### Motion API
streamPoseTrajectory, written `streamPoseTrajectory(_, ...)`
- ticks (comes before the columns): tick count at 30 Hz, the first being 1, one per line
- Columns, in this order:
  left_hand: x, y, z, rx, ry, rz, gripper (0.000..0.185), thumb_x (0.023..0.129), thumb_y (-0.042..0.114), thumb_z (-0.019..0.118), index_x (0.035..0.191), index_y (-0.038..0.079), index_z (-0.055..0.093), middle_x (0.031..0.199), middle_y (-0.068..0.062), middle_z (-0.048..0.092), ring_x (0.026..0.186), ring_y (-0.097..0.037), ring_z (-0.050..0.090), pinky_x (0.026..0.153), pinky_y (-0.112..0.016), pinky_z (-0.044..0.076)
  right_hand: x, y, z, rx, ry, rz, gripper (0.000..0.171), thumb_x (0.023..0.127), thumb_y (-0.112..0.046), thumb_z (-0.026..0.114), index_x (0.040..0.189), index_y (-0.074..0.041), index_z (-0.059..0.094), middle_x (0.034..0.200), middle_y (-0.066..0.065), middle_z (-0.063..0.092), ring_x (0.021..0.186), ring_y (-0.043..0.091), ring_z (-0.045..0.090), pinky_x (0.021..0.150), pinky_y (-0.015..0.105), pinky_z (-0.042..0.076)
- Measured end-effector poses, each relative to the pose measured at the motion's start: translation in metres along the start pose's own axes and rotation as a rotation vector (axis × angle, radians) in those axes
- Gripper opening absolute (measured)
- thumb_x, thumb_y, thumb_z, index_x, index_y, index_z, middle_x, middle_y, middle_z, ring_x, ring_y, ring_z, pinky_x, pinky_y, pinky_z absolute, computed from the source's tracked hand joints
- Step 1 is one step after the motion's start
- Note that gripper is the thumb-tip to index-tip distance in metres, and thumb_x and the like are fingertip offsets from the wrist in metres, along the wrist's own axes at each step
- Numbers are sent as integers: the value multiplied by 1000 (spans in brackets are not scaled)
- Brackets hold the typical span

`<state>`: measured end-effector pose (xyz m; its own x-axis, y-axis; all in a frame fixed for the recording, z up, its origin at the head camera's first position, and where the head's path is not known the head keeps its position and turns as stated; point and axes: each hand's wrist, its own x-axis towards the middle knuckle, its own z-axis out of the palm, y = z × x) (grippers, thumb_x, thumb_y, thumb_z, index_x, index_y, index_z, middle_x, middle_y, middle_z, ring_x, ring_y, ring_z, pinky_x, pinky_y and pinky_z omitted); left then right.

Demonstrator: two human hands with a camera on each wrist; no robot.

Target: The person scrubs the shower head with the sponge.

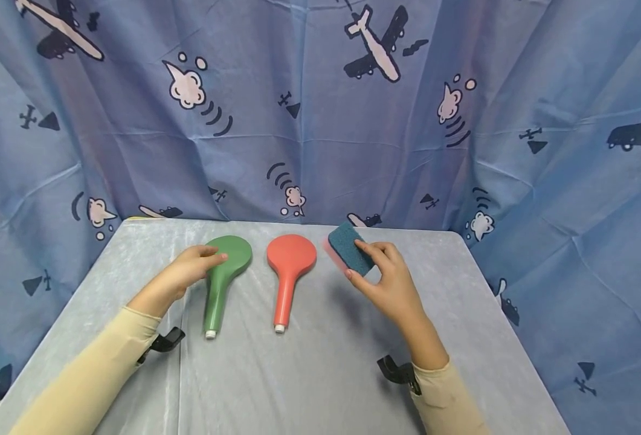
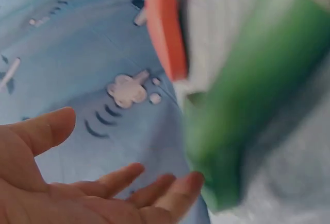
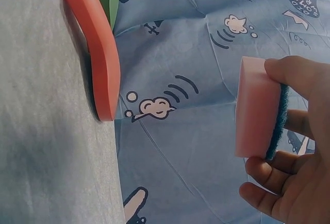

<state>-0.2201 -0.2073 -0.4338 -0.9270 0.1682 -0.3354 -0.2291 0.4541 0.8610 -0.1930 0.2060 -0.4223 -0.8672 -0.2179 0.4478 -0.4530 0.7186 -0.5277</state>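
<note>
A green shower head (image 1: 232, 254) lies on the table with its white-tipped handle towards me. My left hand (image 1: 192, 269) is over the left edge of its round head; in the left wrist view the fingers (image 2: 116, 183) are spread and loose, and whether they touch it I cannot tell. To its right lies a red shower head (image 1: 292, 252) of the same shape. My right hand (image 1: 393, 284) pinches a sponge (image 1: 350, 249) above the table, with its teal scouring side up. From the right wrist view the sponge's pink foam (image 3: 252, 108) shows between thumb and fingers.
A light grey cloth covers the table (image 1: 320, 380). Behind and at both sides hangs a blue curtain (image 1: 320, 121) printed with planes and clouds. Each wrist wears a black camera mount, one at the left (image 1: 167, 340) and one at the right (image 1: 396, 370).
</note>
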Motion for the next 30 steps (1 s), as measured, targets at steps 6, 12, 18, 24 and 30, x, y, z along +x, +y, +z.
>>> streamPoseTrajectory(6,4,7,29,-175,-178,98,70,106,26,55,156,-11,22,159,-32,31,144,-48,39,115,-56,40,4,-1,-1,8,-2,0,64,87,-37,83,144,-19,60,128,11,56,111,26,56,89,45,52)
streamPoseTrajectory(12,21,7,67,-358,-321,-3,68,104,20,55,153,-14,22,151,-35,37,134,-45,49,116,-55,40,5,3,3,8,3,16,63,87,-38,82,144,-19,61,128,11,56,111,26,56,88,45,52)
streamPoseTrajectory(18,39,9,97,-601,-262,-101,63,105,19,52,149,-15,21,153,-37,30,134,-42,44,120,-56,33,1,4,4,0,14,5,63,86,-37,83,142,-17,62,128,11,56,112,26,56,89,46,52)
streamPoseTrajectory(24,50,9,111,-739,-263,-146,61,106,17,44,152,-11,14,159,-41,16,149,-52,23,123,-60,23,-2,2,3,1,28,-5,63,85,-35,85,141,-17,63,126,10,57,110,24,57,87,45,52)
streamPoseTrajectory(30,62,10,120,-792,-179,-203,48,105,14,48,145,-7,30,160,-32,27,144,-41,36,122,-55,30,-1,4,1,-9,30,-9,62,85,-35,84,141,-16,63,126,11,57,111,25,57,88,46,52)
